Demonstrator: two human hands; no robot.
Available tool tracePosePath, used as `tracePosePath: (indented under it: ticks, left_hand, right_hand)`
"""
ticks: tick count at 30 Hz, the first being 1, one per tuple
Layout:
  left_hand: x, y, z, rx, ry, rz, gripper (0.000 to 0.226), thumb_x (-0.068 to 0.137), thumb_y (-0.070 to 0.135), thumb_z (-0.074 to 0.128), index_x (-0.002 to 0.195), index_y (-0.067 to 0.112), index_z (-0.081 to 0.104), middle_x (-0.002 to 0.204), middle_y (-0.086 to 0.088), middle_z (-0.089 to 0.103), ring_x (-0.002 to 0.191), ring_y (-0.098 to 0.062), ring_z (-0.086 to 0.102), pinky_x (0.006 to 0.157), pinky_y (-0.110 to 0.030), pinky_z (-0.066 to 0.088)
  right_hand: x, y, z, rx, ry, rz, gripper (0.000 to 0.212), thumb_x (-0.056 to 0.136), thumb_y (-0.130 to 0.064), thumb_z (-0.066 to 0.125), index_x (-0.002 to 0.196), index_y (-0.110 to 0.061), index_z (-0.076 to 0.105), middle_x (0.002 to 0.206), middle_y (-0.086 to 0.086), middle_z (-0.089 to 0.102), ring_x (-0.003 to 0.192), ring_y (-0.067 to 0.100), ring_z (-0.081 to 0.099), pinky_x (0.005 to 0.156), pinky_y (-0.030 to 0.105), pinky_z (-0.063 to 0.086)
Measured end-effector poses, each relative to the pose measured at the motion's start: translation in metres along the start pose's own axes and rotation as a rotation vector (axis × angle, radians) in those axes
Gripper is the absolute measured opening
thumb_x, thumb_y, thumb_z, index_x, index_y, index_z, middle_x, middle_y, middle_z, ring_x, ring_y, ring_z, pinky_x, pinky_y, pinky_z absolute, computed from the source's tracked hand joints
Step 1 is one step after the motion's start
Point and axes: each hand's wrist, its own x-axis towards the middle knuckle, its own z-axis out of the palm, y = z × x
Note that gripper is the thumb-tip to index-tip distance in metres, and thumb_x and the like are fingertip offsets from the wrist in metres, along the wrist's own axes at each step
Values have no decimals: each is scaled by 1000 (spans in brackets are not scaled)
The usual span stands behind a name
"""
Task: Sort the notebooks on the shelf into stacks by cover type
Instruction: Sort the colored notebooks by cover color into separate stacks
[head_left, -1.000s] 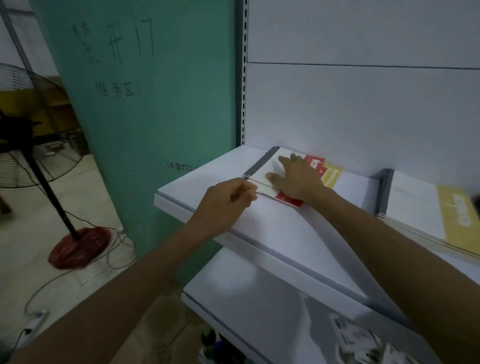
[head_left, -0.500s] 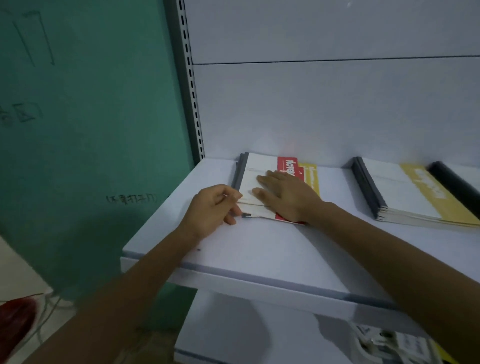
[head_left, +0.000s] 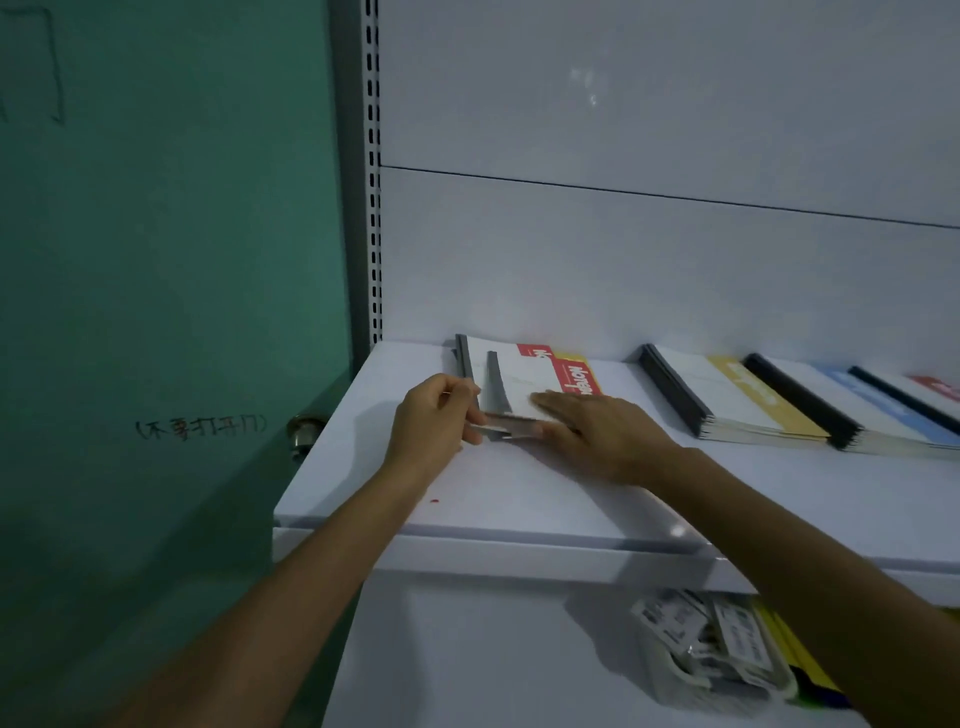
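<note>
Red-banded notebook pinched at its corner by left hand, pressed flat under straight-fingered right hand; likely needed spines squared.

Green door bears a round knob; packaged goods lie below.

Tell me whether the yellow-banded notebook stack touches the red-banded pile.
No, a strip of bare shelf separates the yellow-banded stack from the red-banded pile.
</note>
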Motion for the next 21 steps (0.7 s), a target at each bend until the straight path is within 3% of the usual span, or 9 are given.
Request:
tracePosePath:
  ticks: [2,5,7,9,12,14,17,19,21]
  left_hand:
    - [-2,2,1,-5,-28,-2,26,99,33,42,98,16,61,78,0,70,59,-10,62,59,-24,45]
    - [-4,7,0,-57,-87,-39,41,100,44,35,104,15,64,81,0,71,64,-10,65,59,-22,46]
    - [-4,11,-4,-141,-139,-111,51,99,49,32,109,11,65,85,-2,73,69,-12,68,60,-21,48]
    - [-4,16,-8,-305,-237,-242,60,96,58,31,111,11,64,93,-6,74,79,-17,71,67,-26,53]
    - [-8,23,-10,-514,-343,-413,66,88,67,37,112,12,64,104,-11,72,97,-27,69,86,-40,54]
    - [-14,24,-9,-502,-341,-411,48,92,52,50,117,13,62,108,-11,71,101,-27,66,92,-42,52]
    - [-20,23,-10,-517,-289,-374,32,97,20,51,127,8,54,114,-11,67,98,-24,64,83,-37,54]
    - [-19,21,-13,-538,-273,-343,27,99,16,46,126,15,51,117,-9,64,100,-25,63,79,-37,56]
    - [-17,19,-18,-491,-228,-289,26,101,17,43,125,22,50,120,-5,63,102,-25,62,77,-38,56]
  right_hand:
    - [-4,1,-5,77,158,61,49,98,-51,22,137,-27,41,120,7,62,98,25,61,81,34,50]
    - [-11,-6,-13,282,429,178,55,93,-51,17,118,-14,49,86,2,64,72,17,63,59,23,48]
    - [-19,-19,-15,322,552,198,54,96,-50,19,119,-12,51,83,-1,63,69,15,62,57,22,49]
    - [-27,-32,-11,230,645,81,44,101,-42,28,126,-16,53,87,3,68,70,20,66,60,30,55]
    - [-33,-54,3,-26,637,-152,35,89,-26,51,123,-19,62,102,7,72,81,26,70,61,32,55]
    - [-34,-67,10,-52,597,-233,32,88,-22,55,118,-16,66,106,7,72,84,27,70,61,31,55]
    - [-29,-74,7,5,569,-276,29,89,-22,54,113,-11,68,102,7,72,81,27,69,61,32,55]
    - [-26,-75,0,14,519,-310,32,87,-26,57,114,-12,67,107,7,71,89,27,68,70,38,57]
    - [-24,-76,-8,30,468,-317,43,89,-45,53,119,-17,64,116,3,68,100,23,66,80,35,52]
